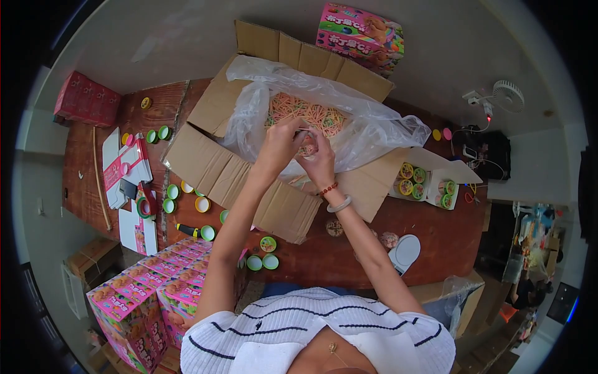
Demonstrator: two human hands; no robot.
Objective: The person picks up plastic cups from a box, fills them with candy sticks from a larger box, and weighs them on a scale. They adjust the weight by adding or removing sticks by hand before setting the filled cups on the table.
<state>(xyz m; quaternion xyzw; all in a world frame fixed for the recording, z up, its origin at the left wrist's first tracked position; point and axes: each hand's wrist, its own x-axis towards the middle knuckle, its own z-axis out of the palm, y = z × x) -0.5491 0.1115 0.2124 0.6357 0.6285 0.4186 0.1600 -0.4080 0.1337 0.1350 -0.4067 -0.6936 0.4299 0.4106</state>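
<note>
Over an open cardboard box (218,165) lined with a clear plastic bag (243,128), my two hands are close together. The bag holds a heap of thin pink, orange and green sticks (305,112). My right hand (320,164) has its fingers wrapped round a small clear container (307,148) with pinkish bits in it. Beside the container's top, my left hand (281,142) is closed in a pinch; what its fingertips hold is too small to tell.
Green-rimmed lids (169,206) lie on the left of the brown table (324,258). At right stand a white box of filled tubs (418,181) and a small white scale (406,252). Pink printed boxes (149,283) are stacked at lower left. A yellow-black cutter (187,230) lies nearby.
</note>
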